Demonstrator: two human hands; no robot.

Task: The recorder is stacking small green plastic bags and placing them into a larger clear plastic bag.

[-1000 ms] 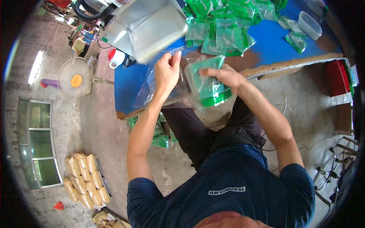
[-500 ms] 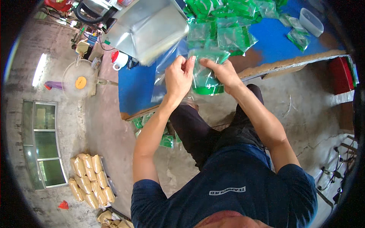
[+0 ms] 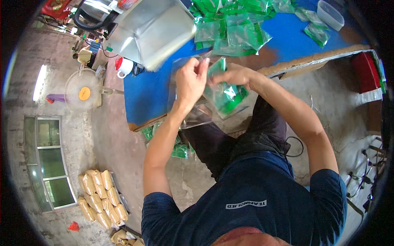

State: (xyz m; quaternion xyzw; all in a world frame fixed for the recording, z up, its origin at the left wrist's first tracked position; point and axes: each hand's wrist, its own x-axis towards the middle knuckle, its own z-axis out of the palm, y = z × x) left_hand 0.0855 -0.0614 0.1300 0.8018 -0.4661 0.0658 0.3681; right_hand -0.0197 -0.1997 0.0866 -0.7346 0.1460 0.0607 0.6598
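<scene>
My left hand (image 3: 190,81) is closed in a pinch, thumb and forefinger pressed together at the edge of a clear plastic bag (image 3: 196,118) that hangs below it. Just to its right, my right hand (image 3: 234,75) grips a shiny green and clear packet (image 3: 230,100), with fingers bent over its upper part. Motion blurs the right fingers. The packet tilts over the table's near edge, above my lap, and its upper left side lies close against the left fingertips. Whether the packet is inside the clear bag I cannot tell.
A metal tray (image 3: 143,30) with clear bags stands on the blue table (image 3: 141,96). Behind my hands lies a heap of green packets (image 3: 242,30). A white mug (image 3: 124,67), a clear plastic tub (image 3: 330,16) and a fan (image 3: 84,92) are around. More packets (image 3: 179,151) lie below the table.
The green packet has swung from upright to tilted, its lower end moving right and down. My right hand has shifted inward across its top. My left hand keeps its pinch.
</scene>
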